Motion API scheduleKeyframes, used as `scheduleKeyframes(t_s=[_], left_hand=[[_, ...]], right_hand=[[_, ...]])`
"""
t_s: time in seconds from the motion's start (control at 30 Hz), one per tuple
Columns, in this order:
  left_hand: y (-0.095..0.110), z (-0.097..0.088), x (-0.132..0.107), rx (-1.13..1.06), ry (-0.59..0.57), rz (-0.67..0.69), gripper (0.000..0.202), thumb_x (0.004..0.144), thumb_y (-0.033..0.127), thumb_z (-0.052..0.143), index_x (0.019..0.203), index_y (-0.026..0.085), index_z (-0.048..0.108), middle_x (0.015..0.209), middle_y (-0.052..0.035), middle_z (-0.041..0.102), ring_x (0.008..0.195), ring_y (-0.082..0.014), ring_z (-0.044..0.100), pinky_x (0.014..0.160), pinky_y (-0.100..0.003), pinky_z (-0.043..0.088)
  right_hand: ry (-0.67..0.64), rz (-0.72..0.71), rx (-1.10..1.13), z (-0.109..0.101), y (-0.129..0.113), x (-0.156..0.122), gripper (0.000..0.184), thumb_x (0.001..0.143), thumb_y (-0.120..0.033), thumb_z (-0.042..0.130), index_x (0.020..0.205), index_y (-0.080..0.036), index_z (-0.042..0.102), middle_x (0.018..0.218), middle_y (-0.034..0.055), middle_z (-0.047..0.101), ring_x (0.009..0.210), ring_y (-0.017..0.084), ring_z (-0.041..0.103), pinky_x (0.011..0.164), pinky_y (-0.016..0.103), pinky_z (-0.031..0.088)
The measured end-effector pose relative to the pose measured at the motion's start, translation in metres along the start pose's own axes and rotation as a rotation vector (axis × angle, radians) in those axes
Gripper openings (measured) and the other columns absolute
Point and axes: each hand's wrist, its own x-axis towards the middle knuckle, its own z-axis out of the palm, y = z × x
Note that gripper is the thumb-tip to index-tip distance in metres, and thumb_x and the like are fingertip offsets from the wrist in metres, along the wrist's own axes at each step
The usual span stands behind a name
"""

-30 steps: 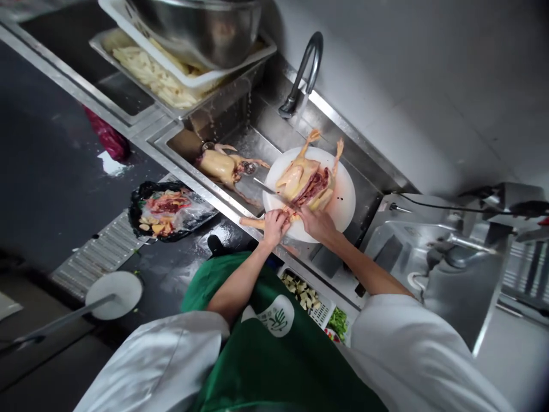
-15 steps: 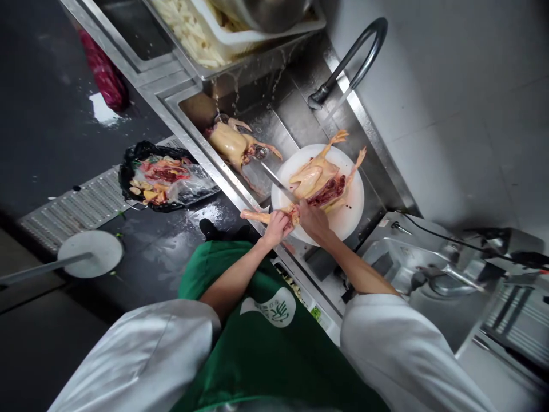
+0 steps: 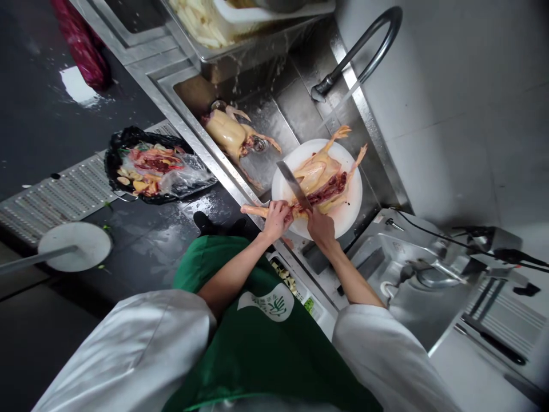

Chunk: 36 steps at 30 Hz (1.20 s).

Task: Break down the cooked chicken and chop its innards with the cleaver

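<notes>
A plucked duck [image 3: 319, 171] lies cut open along its body on a round white cutting board [image 3: 283, 189], with its feet pointing toward the wall. My left hand [image 3: 278, 220] is closed around the neck, whose end pokes out past the board's near edge. In my right hand [image 3: 321, 227] is a knife [image 3: 294, 184]. Its broad blade slants over the bird's front end, close to my left fingers. Whether the edge is in the flesh is hidden by my hand. A second plucked duck [image 3: 227, 130] rests in the sink beside the board.
A curved tap [image 3: 369, 48] runs water at the back of the metal sink [image 3: 274, 109]. Water spills from a tub of pale strips [image 3: 197, 26]. On the floor, a black bag [image 3: 120, 151] holds scraps. To the right stands metal equipment [image 3: 412, 274] with a cable.
The knife has shifted right across the bird, and its blade now shows more of its flat side. My right hand moved slightly right with it. The left still grips the neck.
</notes>
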Motion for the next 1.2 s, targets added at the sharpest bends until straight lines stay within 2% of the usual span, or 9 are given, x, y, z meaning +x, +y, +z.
scheduleKeyframes(t_s=[0.17, 0.37, 0.5, 0.6, 0.7, 0.83, 0.9, 1.07, 1.2], left_hand=[[0.004, -0.007, -0.002, 0.002, -0.009, -0.026, 0.024, 0.086, 0.015, 0.064, 0.11, 0.018, 0.064, 0.119, -0.0129, 0.058, 0.109, -0.0294, 0.047, 0.1, -0.048, 0.046], [-0.001, 0.003, 0.0, 0.007, 0.021, -0.032, 0.008, 0.086, 0.016, 0.063, 0.093, 0.019, 0.062, 0.107, -0.0118, 0.058, 0.101, -0.0284, 0.048, 0.094, -0.047, 0.047], [-0.005, 0.008, 0.003, 0.011, 0.044, 0.021, 0.006, 0.086, 0.015, 0.061, 0.086, 0.02, 0.058, 0.096, -0.0096, 0.058, 0.093, -0.0263, 0.047, 0.087, -0.044, 0.047], [-0.007, 0.009, 0.004, 0.001, 0.045, 0.049, 0.01, 0.087, 0.014, 0.06, 0.082, 0.021, 0.055, 0.091, -0.0082, 0.056, 0.09, -0.0253, 0.047, 0.083, -0.042, 0.046], [-0.009, 0.012, 0.003, -0.018, 0.031, 0.042, 0.011, 0.087, 0.013, 0.058, 0.081, 0.021, 0.053, 0.087, -0.0074, 0.054, 0.089, -0.0254, 0.047, 0.082, -0.041, 0.046], [-0.013, 0.01, 0.003, -0.071, 0.011, 0.021, 0.009, 0.087, 0.014, 0.055, 0.083, 0.021, 0.054, 0.089, -0.0083, 0.055, 0.091, -0.0262, 0.048, 0.084, -0.043, 0.046], [-0.016, 0.008, 0.003, -0.092, 0.0, 0.012, 0.009, 0.088, 0.014, 0.056, 0.083, 0.021, 0.054, 0.09, -0.0084, 0.056, 0.092, -0.0263, 0.049, 0.084, -0.043, 0.046], [-0.019, 0.002, 0.005, -0.148, -0.056, -0.019, 0.009, 0.086, 0.013, 0.054, 0.083, 0.021, 0.054, 0.09, -0.0088, 0.056, 0.092, -0.0269, 0.049, 0.085, -0.044, 0.046], [-0.022, -0.002, 0.004, -0.183, -0.051, -0.057, 0.009, 0.083, 0.013, 0.055, 0.083, 0.022, 0.052, 0.091, -0.009, 0.055, 0.093, -0.0269, 0.051, 0.085, -0.044, 0.046]], right_hand=[[-0.067, 0.064, -0.029, 0.004, -0.002, -0.016, 0.04, 0.113, -0.03, 0.025, 0.134, -0.01, 0.053, 0.1, 0.015, 0.075, 0.092, 0.025, 0.073, 0.072, 0.028, 0.041], [-0.1, 0.016, -0.032, 0.021, -0.018, -0.018, 0.043, 0.112, -0.026, 0.024, 0.145, -0.013, 0.048, 0.111, 0.0159, 0.073, 0.099, 0.026, 0.073, 0.079, 0.03, 0.047], [-0.133, 0.123, -0.021, 0.022, -0.014, -0.028, 0.045, 0.113, -0.031, 0.021, 0.147, -0.014, 0.046, 0.11, 0.016, 0.073, 0.099, 0.027, 0.073, 0.083, 0.033, 0.048], [-0.209, 0.194, -0.015, 0.022, -0.01, -0.038, 0.043, 0.113, -0.034, 0.021, 0.142, -0.019, 0.05, 0.109, 0.013, 0.073, 0.098, 0.025, 0.073, 0.085, 0.034, 0.048], [-0.275, 0.251, -0.011, 0.02, -0.015, -0.033, 0.042, 0.113, -0.034, 0.02, 0.139, -0.021, 0.05, 0.111, 0.0119, 0.073, 0.1, 0.024, 0.073, 0.086, 0.033, 0.048], [-0.19, 0.23, 0.016, 0.017, -0.024, -0.019, 0.044, 0.113, -0.033, 0.019, 0.147, -0.018, 0.043, 0.112, 0.0147, 0.073, 0.103, 0.025, 0.072, 0.085, 0.033, 0.046], [-0.179, 0.231, 0.02, 0.021, -0.02, -0.026, 0.043, 0.113, -0.034, 0.02, 0.144, -0.018, 0.045, 0.108, 0.0143, 0.074, 0.099, 0.025, 0.073, 0.082, 0.032, 0.045], [-0.243, 0.323, -0.054, 0.045, 0.001, -0.068, 0.028, 0.111, -0.026, 0.032, 0.127, -0.017, 0.054, 0.101, 0.0123, 0.073, 0.086, 0.022, 0.071, 0.072, 0.029, 0.039], [-0.172, 0.284, -0.047, 0.055, 0.0, -0.058, 0.028, 0.111, -0.027, 0.034, 0.128, -0.017, 0.053, 0.101, 0.0102, 0.072, 0.079, 0.02, 0.067, 0.068, 0.028, 0.033]])
